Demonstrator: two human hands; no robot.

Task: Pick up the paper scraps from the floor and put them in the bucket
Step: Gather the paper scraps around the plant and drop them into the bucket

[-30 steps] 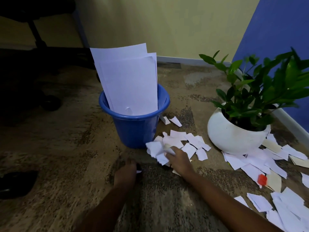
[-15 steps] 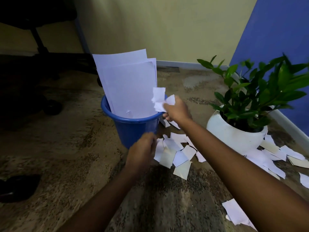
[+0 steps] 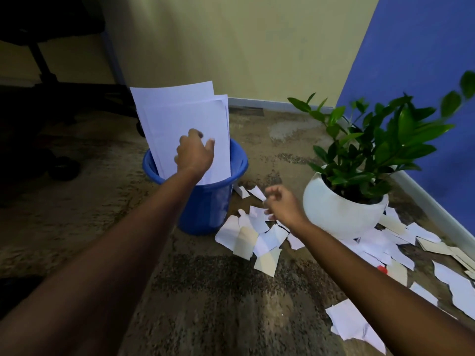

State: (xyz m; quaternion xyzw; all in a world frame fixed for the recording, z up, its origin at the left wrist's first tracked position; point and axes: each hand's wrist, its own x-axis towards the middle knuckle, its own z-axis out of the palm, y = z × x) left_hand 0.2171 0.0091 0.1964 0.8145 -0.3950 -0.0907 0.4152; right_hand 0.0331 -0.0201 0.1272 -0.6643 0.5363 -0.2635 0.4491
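The blue bucket (image 3: 240, 163) stands on the carpet with large white sheets (image 3: 180, 116) upright inside it. My left hand (image 3: 194, 154) hovers over the bucket's mouth in front of the sheets, fingers loosely spread, with nothing visible in it. A pile of white paper scraps (image 3: 257, 236) lies on the floor just right of the bucket. Over that pile my right hand (image 3: 284, 206) hangs with fingers loosely curled and no scrap in its grasp. More scraps (image 3: 385, 249) are strewn around the pot and at the near right (image 3: 354, 326).
A white round pot (image 3: 341, 217) with a leafy green plant stands right of the scrap pile, near the blue wall. A small red object (image 3: 382, 269) lies among the right-hand scraps. A dark office chair base (image 3: 61, 168) sits at the far left.
My right hand has left the bucket rim without its bunch of scraps and dropped toward the pile. My left hand rose from the floor to above the bucket.
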